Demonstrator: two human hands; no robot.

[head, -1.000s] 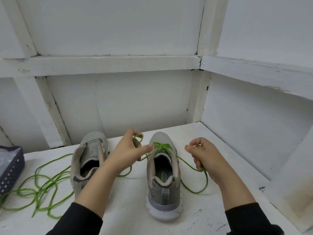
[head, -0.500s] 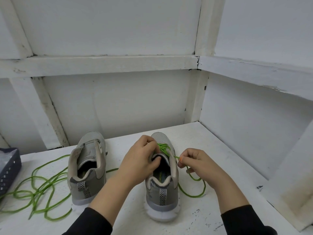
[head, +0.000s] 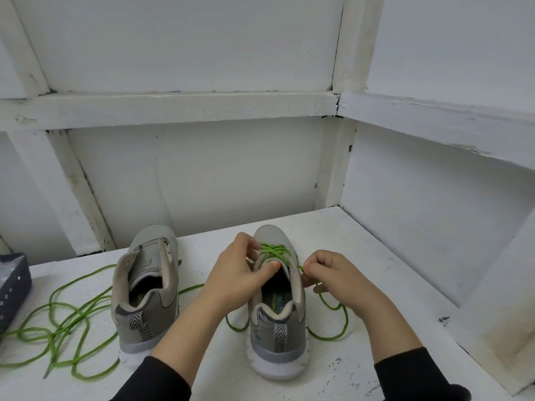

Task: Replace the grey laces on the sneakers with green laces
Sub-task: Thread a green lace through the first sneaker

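Two grey sneakers stand heels toward me on a white shelf. The right sneaker (head: 276, 322) has a green lace (head: 275, 250) crossed through its front eyelets. My left hand (head: 240, 273) grips the tongue and left eyelet edge of this sneaker, thumb inside the opening. My right hand (head: 333, 276) pinches the green lace's free end just right of the shoe; the slack (head: 341, 322) loops on the shelf beside it. The left sneaker (head: 147, 290) has no lace. A second green lace (head: 66, 322) lies tangled on the shelf to its left.
A dark perforated basket (head: 14, 287) sits at the far left edge. White walls with wooden beams (head: 173, 107) close the back, and a white wall (head: 434, 227) closes the right side of the shelf.
Both hands have come down and inward onto the right sneaker. My left hand went from holding lace in the air to gripping the tongue; my right hand drew close to the eyelets.
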